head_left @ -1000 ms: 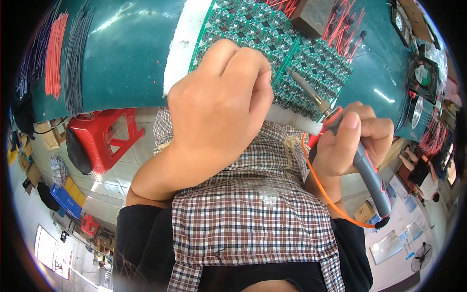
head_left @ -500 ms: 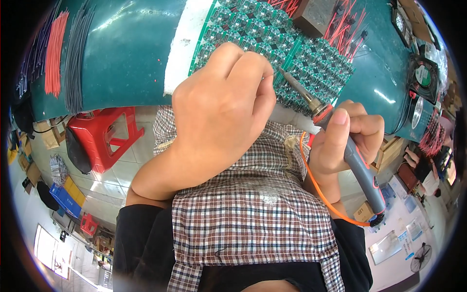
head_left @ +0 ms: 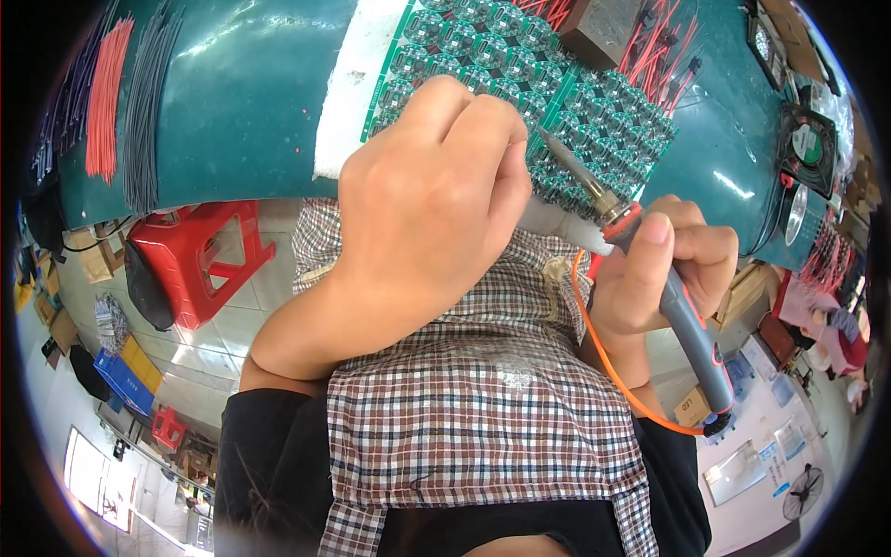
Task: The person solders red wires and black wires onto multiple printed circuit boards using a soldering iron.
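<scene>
In my right hand (head_left: 664, 269) is a soldering iron (head_left: 691, 339) with a grey and red handle and an orange cord. Its dark tip points up and left, over the green circuit boards (head_left: 613, 130). My left hand (head_left: 432, 186) hovers over the near left part of these boards, fingers curled together in a pinch. What those fingertips hold, if anything, is hidden behind the hand. The boards form a panel of repeated small units with dark and silver parts. A white foam sheet (head_left: 345, 102) lies under their left side.
A dark block (head_left: 601, 30) rests at the boards' far edge, beside red wires (head_left: 661, 56). Bundles of red wires (head_left: 109, 102) and grey wires (head_left: 148, 111) lie at the left of the green table (head_left: 246, 93). A small black fan (head_left: 806, 144) stands at right; a red stool (head_left: 200, 265) is below left.
My left hand has shifted slightly right. The soldering iron's tip has moved a little to the right, and my right hand has shifted slightly with it.
</scene>
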`<act>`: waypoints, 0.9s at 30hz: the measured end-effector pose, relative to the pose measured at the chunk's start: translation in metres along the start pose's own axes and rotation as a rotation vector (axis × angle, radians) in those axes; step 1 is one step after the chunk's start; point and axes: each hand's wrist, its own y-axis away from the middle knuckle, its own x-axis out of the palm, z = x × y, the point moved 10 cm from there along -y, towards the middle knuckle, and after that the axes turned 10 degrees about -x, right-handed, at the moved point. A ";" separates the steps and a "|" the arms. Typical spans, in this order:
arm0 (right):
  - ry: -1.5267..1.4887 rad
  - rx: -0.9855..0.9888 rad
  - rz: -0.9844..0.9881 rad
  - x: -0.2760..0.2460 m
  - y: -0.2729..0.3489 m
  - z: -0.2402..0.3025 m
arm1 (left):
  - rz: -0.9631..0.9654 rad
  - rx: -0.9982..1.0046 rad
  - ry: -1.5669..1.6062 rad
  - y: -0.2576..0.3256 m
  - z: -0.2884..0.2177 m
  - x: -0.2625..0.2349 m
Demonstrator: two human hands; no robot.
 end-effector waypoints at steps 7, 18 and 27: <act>0.014 0.054 -0.149 -0.003 -0.001 -0.001 | -0.016 0.014 0.006 0.001 0.000 0.002; 0.022 0.020 -0.147 -0.001 -0.003 -0.001 | 0.000 0.002 -0.032 0.000 0.000 0.006; 0.016 0.048 -0.202 -0.005 0.000 0.001 | 0.011 -0.026 0.013 0.000 0.000 0.003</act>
